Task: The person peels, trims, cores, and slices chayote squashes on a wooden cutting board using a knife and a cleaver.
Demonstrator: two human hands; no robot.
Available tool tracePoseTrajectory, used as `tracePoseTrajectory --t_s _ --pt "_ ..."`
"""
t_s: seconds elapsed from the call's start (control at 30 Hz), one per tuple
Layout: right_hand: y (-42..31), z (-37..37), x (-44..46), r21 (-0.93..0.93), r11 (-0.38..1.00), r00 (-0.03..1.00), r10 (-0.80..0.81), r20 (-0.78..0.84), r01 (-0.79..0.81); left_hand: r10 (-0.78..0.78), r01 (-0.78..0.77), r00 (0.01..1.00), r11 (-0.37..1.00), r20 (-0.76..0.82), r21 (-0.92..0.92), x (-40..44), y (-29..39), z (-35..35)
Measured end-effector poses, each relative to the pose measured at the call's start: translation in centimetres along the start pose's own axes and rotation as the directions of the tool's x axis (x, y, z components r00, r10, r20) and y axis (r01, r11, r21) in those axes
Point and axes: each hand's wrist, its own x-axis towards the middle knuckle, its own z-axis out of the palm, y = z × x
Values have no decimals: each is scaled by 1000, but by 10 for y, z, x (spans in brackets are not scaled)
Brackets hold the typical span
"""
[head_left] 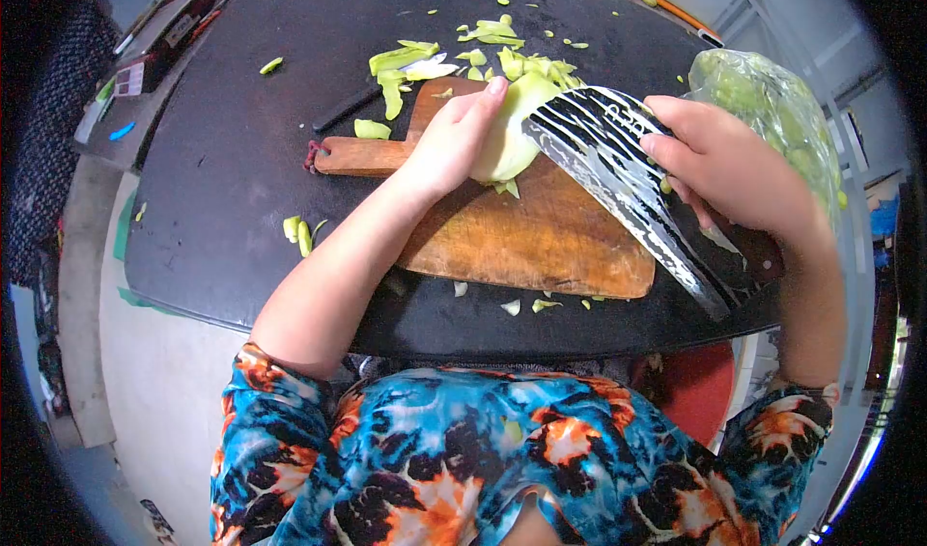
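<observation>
My left hand (452, 139) is closed round a pale green peeled fruit (514, 140), holding it over the wooden cutting board (526, 237). The thumb lies along the fruit's upper side. In my right hand (719, 155) is a broad cleaver (603, 155) with a black-and-white striped blade. Its blade end meets the fruit's right side; how deep the edge goes I cannot tell. Part of the brown handle (761, 254) shows below my right hand. Pale green pieces (541, 68) are heaped just behind the fruit, at the board's far edge.
Green peelings (401, 58) and small scraps are scattered over the black table (232, 169). A clear plastic bag (763, 102) of green pieces stands at the right. The board's handle (362, 156) points left, near a thin dark rod (346, 110). The table's front edge runs close to my body.
</observation>
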Motion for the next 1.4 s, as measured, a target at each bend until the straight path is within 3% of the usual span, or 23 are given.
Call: tracePoseTrajectory --t_s 0.2,0.37,0.53,0.7,0.9,0.97,1.07,1.13,1.23,1.4 --pt "-2 -1 6 -46 999 1000 -1 15 1 -3 3 1000 1000 -3 -11 0 -2 -1" --pt "-2 8 15 -2 1000 1000 -8 -19 8 -82 72 993 991 -86 -114 3 0 -2" --pt "-1 14 21 126 990 998 57 0 -57 -34 9 992 981 -122 -195 7 -6 -2" --pt "6 22 27 139 990 999 -1 -36 6 -51 15 988 972 -147 -233 8 -10 -5" --pt "2 14 21 31 999 1000 25 17 -26 30 -29 993 1000 -112 7 6 -11 0" --pt "2 15 20 37 997 998 59 34 -60 33 -33 996 999 -87 -1 9 -16 -3" --pt "11 28 22 96 995 999 -37 -23 39 -6 -6 992 995 -128 -97 12 -17 -4" --pt "16 37 26 214 977 999 -14 -38 21 -16 -12 991 979 -135 -202 10 -14 -4" --pt "19 44 32 292 955 999 -30 -42 41 -19 -7 992 979 -123 -205 9 -17 -10" --pt "12 50 29 399 917 999 0 -34 13 24 -79 967 975 -252 -210 11 -20 -3"
